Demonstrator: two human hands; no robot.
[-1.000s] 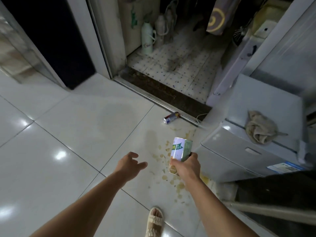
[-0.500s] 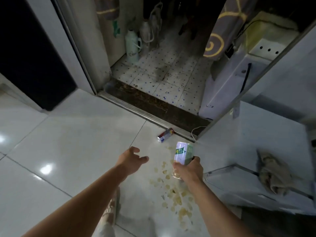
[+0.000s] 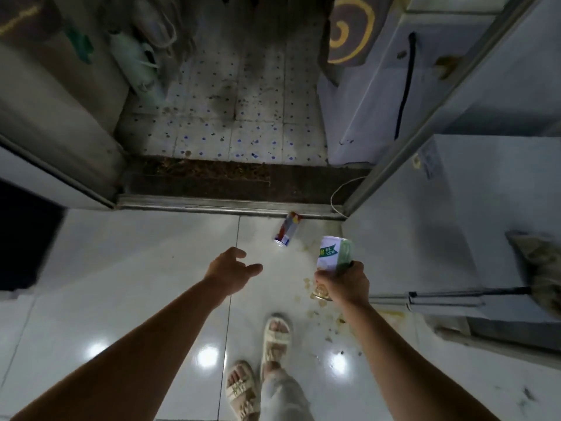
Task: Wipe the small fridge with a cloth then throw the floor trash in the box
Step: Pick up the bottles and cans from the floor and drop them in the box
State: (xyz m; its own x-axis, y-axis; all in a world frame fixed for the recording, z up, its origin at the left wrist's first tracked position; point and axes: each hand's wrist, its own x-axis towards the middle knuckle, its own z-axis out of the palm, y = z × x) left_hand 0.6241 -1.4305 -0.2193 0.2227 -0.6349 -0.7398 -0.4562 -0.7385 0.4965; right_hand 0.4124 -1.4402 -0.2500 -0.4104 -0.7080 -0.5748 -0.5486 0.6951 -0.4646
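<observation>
My right hand (image 3: pixel 344 284) is gripping a green-white can (image 3: pixel 332 253); my left hand (image 3: pixel 229 268) is hanging open, holding nothing, near the floor can (image 3: pixel 288 228).

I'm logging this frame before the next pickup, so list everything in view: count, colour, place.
can: 1, white and green, held upright in the right hand.
floor can: 1, red, blue and white, lying on the floor by the door sill.
spill: 1 patch, brownish spots, floor tiles beside the fridge.
fridge: 1, light grey, at right.
cloth: 1, beige, on the fridge top at the right edge.
door sill: 1, dark, across the doorway.
flask: 1, pale green, dotted floor beyond the sill, left.
cable: 1, white, looped at the sill's right end.
sandals: 2, cream, on the person's feet, bottom centre.
left hand: 1, open, holds nothing, over the floor.
right hand: 1, grips the can.
</observation>
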